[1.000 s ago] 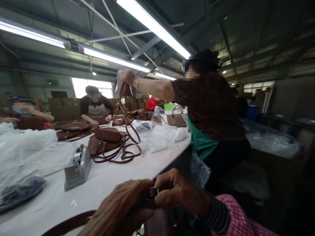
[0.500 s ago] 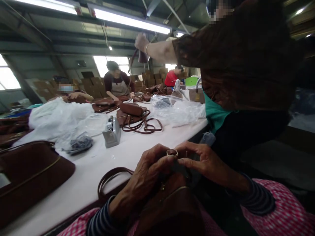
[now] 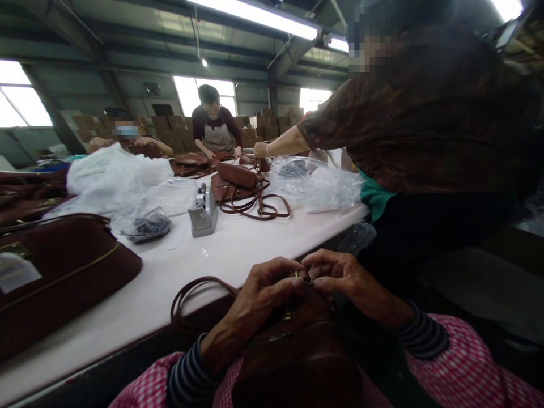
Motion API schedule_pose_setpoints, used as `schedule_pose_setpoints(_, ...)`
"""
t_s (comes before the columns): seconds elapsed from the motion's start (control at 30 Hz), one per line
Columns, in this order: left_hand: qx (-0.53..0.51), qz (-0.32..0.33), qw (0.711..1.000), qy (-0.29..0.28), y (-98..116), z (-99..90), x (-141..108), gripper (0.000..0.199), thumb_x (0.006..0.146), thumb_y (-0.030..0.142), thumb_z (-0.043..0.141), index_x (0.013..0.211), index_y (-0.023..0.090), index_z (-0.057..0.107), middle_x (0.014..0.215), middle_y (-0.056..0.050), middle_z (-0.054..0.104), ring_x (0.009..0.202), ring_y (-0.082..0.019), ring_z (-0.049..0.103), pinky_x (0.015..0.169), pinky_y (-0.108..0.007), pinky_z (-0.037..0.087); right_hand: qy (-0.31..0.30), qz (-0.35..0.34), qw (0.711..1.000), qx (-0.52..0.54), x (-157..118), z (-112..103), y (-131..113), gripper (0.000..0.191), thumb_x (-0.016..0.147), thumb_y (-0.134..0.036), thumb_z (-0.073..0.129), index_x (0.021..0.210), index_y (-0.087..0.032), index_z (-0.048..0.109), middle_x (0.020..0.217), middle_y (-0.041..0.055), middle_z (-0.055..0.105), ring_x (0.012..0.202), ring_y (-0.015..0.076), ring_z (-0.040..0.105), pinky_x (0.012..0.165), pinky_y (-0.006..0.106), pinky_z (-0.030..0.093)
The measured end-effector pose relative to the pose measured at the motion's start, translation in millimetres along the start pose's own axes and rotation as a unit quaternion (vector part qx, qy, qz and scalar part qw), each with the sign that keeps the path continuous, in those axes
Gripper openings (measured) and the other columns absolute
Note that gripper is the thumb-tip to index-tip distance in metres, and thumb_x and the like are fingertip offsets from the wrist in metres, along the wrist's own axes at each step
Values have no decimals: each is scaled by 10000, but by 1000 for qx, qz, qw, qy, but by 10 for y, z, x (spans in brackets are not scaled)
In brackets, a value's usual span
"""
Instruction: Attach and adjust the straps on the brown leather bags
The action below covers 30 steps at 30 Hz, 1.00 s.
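Note:
A brown leather bag [image 3: 297, 362] rests on my lap below both hands, its gold zipper and trim showing. My left hand [image 3: 267, 289] pinches a small gold metal ring [image 3: 303, 276] at the bag's top. My right hand [image 3: 344, 275] closes on the other side of the same ring, fingertips almost touching the left ones. What lies right between the fingertips is partly hidden. A looped brown strap [image 3: 185, 300] lies at the table edge, beside my left forearm.
On the white table [image 3: 170, 283] are a large brown bag [image 3: 68, 260], a grey tape dispenser [image 3: 203, 212], a brown bag with straps [image 3: 236, 184] and clear plastic [image 3: 314, 184]. A person [image 3: 408, 113] leans in from the right; others work at the back.
The view has shifted, and my hands have drawn closer together around the ring, which now sits lower against the bag. The co-worker's raised arm has come down to the table.

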<state>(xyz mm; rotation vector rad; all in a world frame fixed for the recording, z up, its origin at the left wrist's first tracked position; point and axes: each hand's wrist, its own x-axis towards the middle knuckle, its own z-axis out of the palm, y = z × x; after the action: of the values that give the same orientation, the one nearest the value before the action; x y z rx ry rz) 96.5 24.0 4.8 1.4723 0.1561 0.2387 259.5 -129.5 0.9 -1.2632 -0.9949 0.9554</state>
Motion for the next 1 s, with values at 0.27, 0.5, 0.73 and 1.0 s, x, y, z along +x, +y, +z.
schedule_pose_setpoints(0.27, -51, 5, 998, 39, -350, 225, 38, 245, 855, 350, 785, 1007, 158, 767, 841, -51, 743, 737, -164, 643, 677, -255, 471, 65, 20, 991, 116, -79, 27, 421, 371, 749, -292, 912, 1044, -178, 720, 862, 32, 761, 624, 96, 623, 516, 169, 412)
schedule_pose_setpoints(0.5, -14, -17, 999, 39, -493, 275, 115, 253, 871, 367, 776, 998, 148, 778, 884, -59, 737, 768, -159, 618, 694, -253, 458, 76, 0, 994, 74, -266, -143, 643, 332, 785, -268, 871, 1065, -166, 726, 992, 63, 770, 854, 160, 702, 674, 223, 517)
schedule_pose_setpoints(0.73, -8, -28, 999, 39, -593, 282, 221, 238, 852, 344, 780, 984, 146, 777, 905, -64, 739, 800, -171, 631, 732, -261, 470, 79, 31, 996, 28, -348, -244, 775, 353, 796, -269, 849, 1110, -179, 717, 932, 35, 757, 725, 133, 638, 596, 223, 478)
schedule_pose_setpoints(1.0, 24, -3, 1000, 9, -623, 281, 297, 199, 840, 322, 768, 949, 156, 780, 928, -61, 757, 843, -191, 657, 749, -264, 481, 76, -12, 989, -129, -417, -377, 597, 263, 928, -313, 732, 1172, -216, 717, 1148, 49, 736, 1034, 212, 681, 827, 301, 540)
